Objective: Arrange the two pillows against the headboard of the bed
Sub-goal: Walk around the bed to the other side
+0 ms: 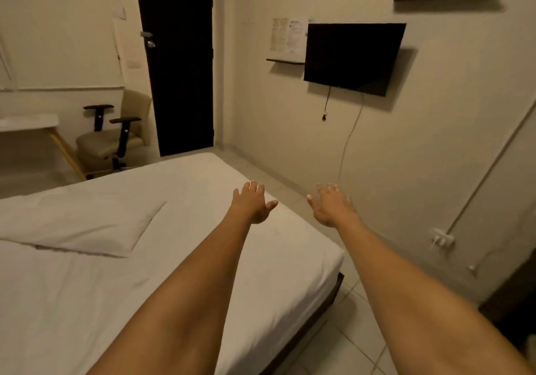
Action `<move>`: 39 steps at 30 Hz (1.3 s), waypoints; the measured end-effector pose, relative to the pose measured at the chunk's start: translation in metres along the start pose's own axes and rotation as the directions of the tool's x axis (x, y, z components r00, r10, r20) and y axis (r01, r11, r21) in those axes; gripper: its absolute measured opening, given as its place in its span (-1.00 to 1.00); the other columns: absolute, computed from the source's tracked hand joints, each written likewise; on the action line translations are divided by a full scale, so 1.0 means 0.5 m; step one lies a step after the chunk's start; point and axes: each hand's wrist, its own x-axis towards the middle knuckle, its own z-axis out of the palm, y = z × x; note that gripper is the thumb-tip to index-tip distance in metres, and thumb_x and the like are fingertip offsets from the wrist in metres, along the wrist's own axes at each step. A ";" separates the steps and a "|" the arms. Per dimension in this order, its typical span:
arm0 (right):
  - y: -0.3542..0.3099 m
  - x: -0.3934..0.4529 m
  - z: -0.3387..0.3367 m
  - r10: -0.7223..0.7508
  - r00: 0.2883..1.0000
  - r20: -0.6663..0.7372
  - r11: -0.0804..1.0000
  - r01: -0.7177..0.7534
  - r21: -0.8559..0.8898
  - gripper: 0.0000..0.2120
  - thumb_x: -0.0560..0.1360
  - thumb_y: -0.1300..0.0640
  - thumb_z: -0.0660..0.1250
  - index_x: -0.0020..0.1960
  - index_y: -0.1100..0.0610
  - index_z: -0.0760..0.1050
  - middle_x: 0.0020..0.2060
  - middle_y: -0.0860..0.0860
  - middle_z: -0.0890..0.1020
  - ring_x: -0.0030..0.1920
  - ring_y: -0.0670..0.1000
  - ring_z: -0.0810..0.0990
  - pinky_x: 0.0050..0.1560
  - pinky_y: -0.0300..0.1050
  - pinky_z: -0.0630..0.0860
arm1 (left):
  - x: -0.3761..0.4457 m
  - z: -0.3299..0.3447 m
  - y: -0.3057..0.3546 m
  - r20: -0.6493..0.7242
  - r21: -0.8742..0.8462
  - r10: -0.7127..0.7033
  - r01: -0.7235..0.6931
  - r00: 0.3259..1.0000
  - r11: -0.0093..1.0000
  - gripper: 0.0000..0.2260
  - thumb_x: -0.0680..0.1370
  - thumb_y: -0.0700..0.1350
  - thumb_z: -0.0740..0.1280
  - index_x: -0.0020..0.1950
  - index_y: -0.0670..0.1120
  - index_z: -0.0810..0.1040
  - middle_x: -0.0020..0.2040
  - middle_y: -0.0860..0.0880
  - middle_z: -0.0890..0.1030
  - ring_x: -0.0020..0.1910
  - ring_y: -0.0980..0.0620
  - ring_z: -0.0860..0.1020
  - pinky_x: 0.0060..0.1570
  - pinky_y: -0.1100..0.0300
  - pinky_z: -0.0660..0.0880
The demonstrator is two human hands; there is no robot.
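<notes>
Both bare arms stretch forward from the bottom of the frame toward its centre; the left hand (253, 203) hangs above the bed (203, 229) near its far right edge, fingers spread wide and holding nothing; the right hand (332, 205) is just to its right, past the mattress edge and over the tiled floor (333, 345), fingers likewise wide and empty. One pillow (78, 223) lies flat on the white sheet at the left of the frame, well apart from both hands; a second pillow and the headboard cannot be seen. A dark door (179, 64) stands at upper centre; a chair (116, 136) sits at its left; a television (353, 58) hangs on the wall at upper right.
</notes>
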 end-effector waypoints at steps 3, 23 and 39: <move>0.085 0.037 -0.002 0.060 0.998 0.015 0.998 -0.060 0.019 -0.38 0.63 -0.19 -0.08 0.59 0.10 0.00 0.57 0.12 0.08 0.58 0.12 0.00 0.51 0.18 0.04 | 0.065 0.020 0.078 0.014 -0.012 0.053 -0.053 0.998 0.999 -0.37 0.64 0.19 -0.02 0.59 -0.16 0.00 0.61 -0.15 -0.04 0.60 -0.11 -0.08 0.52 -0.12 -0.04; 0.452 0.421 -0.066 0.353 0.935 -0.030 0.934 -0.350 0.072 -0.39 0.63 -0.18 -0.07 0.59 0.10 -0.01 0.58 0.12 0.06 0.58 0.14 -0.01 0.51 0.17 0.03 | 0.626 -0.011 0.414 0.032 0.077 0.374 -0.375 0.927 0.924 -0.33 0.64 0.21 -0.01 0.60 -0.17 -0.04 0.61 -0.17 -0.05 0.59 -0.15 -0.06 0.53 -0.15 -0.02; 0.841 0.698 -0.071 0.400 0.916 0.014 0.914 -0.400 0.065 -0.38 0.63 -0.19 -0.09 0.60 0.07 -0.06 0.59 0.11 0.00 0.58 0.12 -0.06 0.54 0.15 -0.03 | 0.964 0.060 0.779 0.063 0.066 0.395 -0.398 0.917 0.915 -0.34 0.64 0.21 -0.03 0.60 -0.17 -0.04 0.61 -0.15 -0.03 0.59 -0.14 -0.06 0.53 -0.13 -0.02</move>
